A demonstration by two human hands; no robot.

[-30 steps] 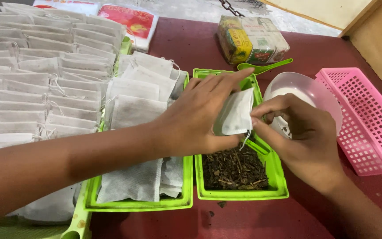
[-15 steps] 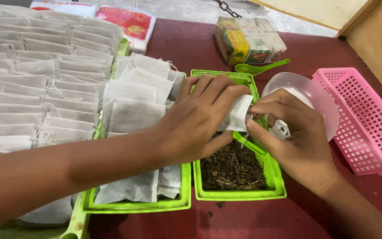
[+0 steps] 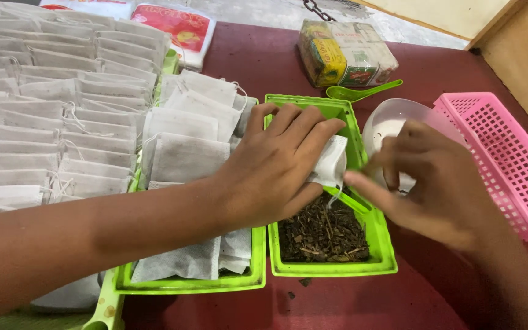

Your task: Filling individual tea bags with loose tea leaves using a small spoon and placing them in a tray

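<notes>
My left hand (image 3: 279,162) grips a small white filter bag (image 3: 330,162) and holds it over a green tray (image 3: 384,256) of dark dried leaf bits (image 3: 322,233). A thin string hangs from the bag. My right hand (image 3: 438,183) sits just right of the bag, fingers bent, its index fingertip pinching at the string and bag edge. Behind the right hand stands a clear plastic bowl (image 3: 392,119) with something white in it.
A second green tray (image 3: 184,284) at the left holds several empty white bags (image 3: 187,156). Rows of filled bags (image 3: 44,110) cover the left. A pink basket (image 3: 508,159), a green spoon (image 3: 362,91), a wrapped packet (image 3: 346,55) and a red-and-white pack (image 3: 175,27) lie on the dark red table (image 3: 337,305).
My left hand has lowered and flattened over the bag, covering most of it. My right hand has shifted slightly right and opened a little, its fingertip still at the bag's string.
</notes>
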